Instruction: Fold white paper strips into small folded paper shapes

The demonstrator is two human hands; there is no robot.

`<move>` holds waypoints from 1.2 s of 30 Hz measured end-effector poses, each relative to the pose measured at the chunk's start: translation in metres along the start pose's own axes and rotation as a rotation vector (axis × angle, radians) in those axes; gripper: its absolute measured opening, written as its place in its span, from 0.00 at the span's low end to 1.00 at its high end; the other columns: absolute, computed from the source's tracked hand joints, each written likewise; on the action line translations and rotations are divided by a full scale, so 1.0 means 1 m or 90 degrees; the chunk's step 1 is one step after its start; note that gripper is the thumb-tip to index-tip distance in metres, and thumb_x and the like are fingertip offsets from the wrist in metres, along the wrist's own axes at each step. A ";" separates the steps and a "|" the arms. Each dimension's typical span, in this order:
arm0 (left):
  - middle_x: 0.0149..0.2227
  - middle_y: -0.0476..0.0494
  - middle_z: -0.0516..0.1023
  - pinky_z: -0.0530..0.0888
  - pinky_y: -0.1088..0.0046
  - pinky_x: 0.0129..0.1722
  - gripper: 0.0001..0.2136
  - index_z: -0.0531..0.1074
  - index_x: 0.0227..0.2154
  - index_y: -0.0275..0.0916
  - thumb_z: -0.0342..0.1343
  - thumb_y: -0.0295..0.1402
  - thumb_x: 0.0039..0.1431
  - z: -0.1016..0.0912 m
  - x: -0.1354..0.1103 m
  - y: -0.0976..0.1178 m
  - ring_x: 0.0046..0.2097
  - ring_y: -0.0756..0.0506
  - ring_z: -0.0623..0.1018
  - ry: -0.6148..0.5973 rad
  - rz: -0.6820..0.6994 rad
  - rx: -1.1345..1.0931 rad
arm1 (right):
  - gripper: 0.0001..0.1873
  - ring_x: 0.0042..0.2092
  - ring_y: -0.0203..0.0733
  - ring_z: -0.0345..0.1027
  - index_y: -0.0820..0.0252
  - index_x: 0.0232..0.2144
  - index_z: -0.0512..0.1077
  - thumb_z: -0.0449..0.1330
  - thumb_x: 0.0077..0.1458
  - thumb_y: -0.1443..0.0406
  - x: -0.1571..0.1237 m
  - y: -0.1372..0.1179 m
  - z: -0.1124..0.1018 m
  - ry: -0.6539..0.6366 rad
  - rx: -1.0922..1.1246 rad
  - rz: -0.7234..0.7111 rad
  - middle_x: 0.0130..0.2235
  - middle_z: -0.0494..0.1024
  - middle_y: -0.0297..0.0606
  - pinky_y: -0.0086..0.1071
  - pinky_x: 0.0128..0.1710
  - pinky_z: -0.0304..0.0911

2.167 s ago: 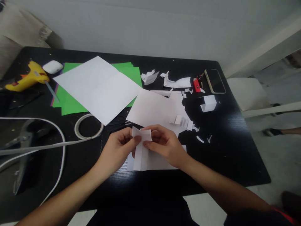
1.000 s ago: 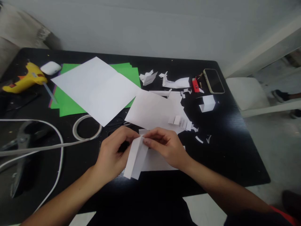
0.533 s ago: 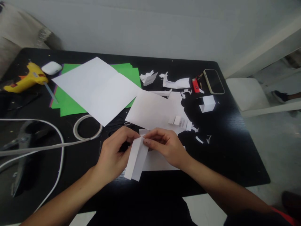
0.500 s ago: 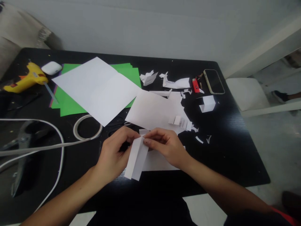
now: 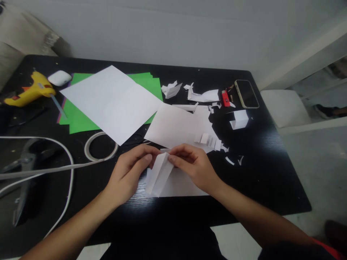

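Between my hands is a folded piece of white paper (image 5: 160,175), creased lengthwise, its lower end slanting toward me. My right hand (image 5: 193,166) pinches its upper right edge between thumb and fingers. On the other side, my left hand (image 5: 134,169) has its fingers at the upper left edge, the fingertips partly hidden behind the paper. Below them a flat white sheet (image 5: 184,186) lies on the black table. Just beyond the hands rests a larger cut white sheet (image 5: 176,124) with small folded paper pieces (image 5: 208,140) on it.
A yellow glue gun (image 5: 34,90) and a white case (image 5: 59,78) lie at the far left, near green sheets (image 5: 84,124) under a white sheet (image 5: 112,104). White cable (image 5: 72,166) loops on the left. Paper scraps (image 5: 203,95), a red lighter (image 5: 225,98) and a phone (image 5: 246,94) are at the right.
The folded paper's lower end has swung up and away from me, and its folds have spread a little. My left thumb has moved up toward the paper's top.
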State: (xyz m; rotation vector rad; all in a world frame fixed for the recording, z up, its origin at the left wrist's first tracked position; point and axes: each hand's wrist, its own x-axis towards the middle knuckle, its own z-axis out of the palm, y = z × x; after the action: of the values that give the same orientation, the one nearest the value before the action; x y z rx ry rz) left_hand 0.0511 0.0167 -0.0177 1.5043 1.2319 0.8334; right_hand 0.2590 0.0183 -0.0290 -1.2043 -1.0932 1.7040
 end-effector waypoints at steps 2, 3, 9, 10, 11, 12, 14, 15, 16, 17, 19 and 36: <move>0.37 0.44 0.83 0.77 0.70 0.34 0.09 0.79 0.42 0.40 0.55 0.36 0.68 0.001 0.000 -0.001 0.37 0.44 0.81 0.007 -0.005 -0.007 | 0.09 0.42 0.43 0.80 0.56 0.36 0.82 0.72 0.55 0.59 -0.003 0.001 0.002 0.010 -0.028 -0.037 0.38 0.85 0.37 0.39 0.46 0.77; 0.36 0.44 0.83 0.77 0.71 0.34 0.08 0.78 0.42 0.40 0.58 0.37 0.66 0.003 -0.001 -0.002 0.36 0.45 0.81 0.005 -0.001 0.000 | 0.09 0.42 0.44 0.80 0.55 0.37 0.82 0.72 0.55 0.59 -0.004 0.002 0.003 0.012 -0.041 -0.056 0.38 0.85 0.37 0.40 0.47 0.77; 0.28 0.49 0.79 0.72 0.76 0.27 0.06 0.79 0.36 0.39 0.62 0.36 0.64 0.009 -0.003 -0.002 0.28 0.50 0.76 0.012 0.009 0.033 | 0.09 0.42 0.44 0.80 0.53 0.38 0.82 0.73 0.54 0.60 -0.006 0.004 0.004 -0.001 -0.035 -0.080 0.39 0.85 0.36 0.40 0.46 0.77; 0.28 0.49 0.79 0.72 0.77 0.26 0.06 0.79 0.35 0.39 0.62 0.36 0.65 0.009 -0.003 -0.002 0.27 0.50 0.76 0.016 0.002 0.019 | 0.10 0.42 0.43 0.80 0.53 0.38 0.82 0.74 0.53 0.61 -0.005 0.004 0.003 -0.010 -0.017 -0.068 0.38 0.85 0.36 0.39 0.46 0.77; 0.29 0.49 0.80 0.72 0.77 0.26 0.06 0.79 0.35 0.40 0.62 0.36 0.65 0.009 -0.003 -0.002 0.28 0.51 0.76 0.017 -0.005 0.005 | 0.11 0.42 0.43 0.80 0.53 0.38 0.82 0.75 0.52 0.61 -0.004 0.003 0.003 -0.018 -0.001 -0.055 0.38 0.85 0.36 0.39 0.46 0.77; 0.29 0.48 0.80 0.72 0.77 0.26 0.06 0.79 0.35 0.40 0.61 0.36 0.65 0.008 -0.003 -0.002 0.28 0.51 0.76 0.018 -0.008 -0.006 | 0.12 0.42 0.43 0.80 0.53 0.38 0.82 0.75 0.51 0.62 -0.003 0.003 0.002 -0.024 0.010 -0.045 0.38 0.85 0.35 0.38 0.46 0.77; 0.29 0.49 0.80 0.71 0.78 0.25 0.06 0.78 0.35 0.39 0.61 0.36 0.65 0.007 -0.003 -0.001 0.27 0.51 0.76 0.023 -0.008 -0.007 | 0.11 0.42 0.43 0.80 0.54 0.38 0.83 0.75 0.51 0.61 -0.002 0.002 0.000 -0.026 0.012 -0.029 0.38 0.85 0.36 0.39 0.46 0.77; 0.28 0.49 0.79 0.71 0.78 0.25 0.06 0.78 0.34 0.39 0.61 0.36 0.65 0.007 -0.004 -0.001 0.27 0.51 0.75 0.026 -0.006 0.001 | 0.10 0.42 0.43 0.81 0.54 0.37 0.83 0.75 0.52 0.61 -0.002 0.001 0.000 -0.025 0.007 -0.023 0.38 0.86 0.36 0.39 0.46 0.77; 0.28 0.49 0.79 0.70 0.78 0.25 0.07 0.78 0.34 0.39 0.61 0.36 0.65 0.007 -0.004 -0.001 0.27 0.52 0.75 0.029 -0.003 0.011 | 0.09 0.41 0.43 0.81 0.54 0.37 0.83 0.74 0.52 0.61 -0.001 0.000 -0.001 -0.024 0.000 -0.017 0.38 0.86 0.36 0.39 0.46 0.77; 0.28 0.49 0.79 0.70 0.78 0.25 0.07 0.78 0.34 0.39 0.62 0.36 0.65 0.007 -0.004 -0.001 0.26 0.52 0.74 0.033 -0.002 0.019 | 0.09 0.41 0.43 0.80 0.54 0.37 0.84 0.74 0.52 0.60 -0.001 0.000 -0.002 -0.022 -0.005 -0.011 0.37 0.86 0.36 0.38 0.45 0.77; 0.28 0.49 0.80 0.71 0.78 0.25 0.07 0.79 0.34 0.39 0.62 0.36 0.65 0.007 -0.004 -0.001 0.27 0.51 0.75 0.037 -0.005 0.026 | 0.08 0.39 0.42 0.80 0.54 0.36 0.84 0.74 0.52 0.61 0.000 -0.001 -0.003 -0.016 -0.011 0.000 0.36 0.86 0.36 0.37 0.43 0.77; 0.29 0.52 0.79 0.73 0.79 0.29 0.06 0.79 0.37 0.42 0.67 0.35 0.60 0.010 -0.002 -0.006 0.30 0.52 0.76 0.054 -0.022 -0.030 | 0.04 0.40 0.38 0.80 0.53 0.35 0.84 0.73 0.54 0.64 -0.001 0.001 -0.002 0.002 -0.034 -0.059 0.36 0.86 0.34 0.31 0.43 0.75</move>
State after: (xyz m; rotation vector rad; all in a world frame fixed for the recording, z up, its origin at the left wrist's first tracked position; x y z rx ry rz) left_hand 0.0585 0.0125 -0.0267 1.4180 1.2880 0.9043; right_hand 0.2609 0.0171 -0.0297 -1.1700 -1.1811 1.6107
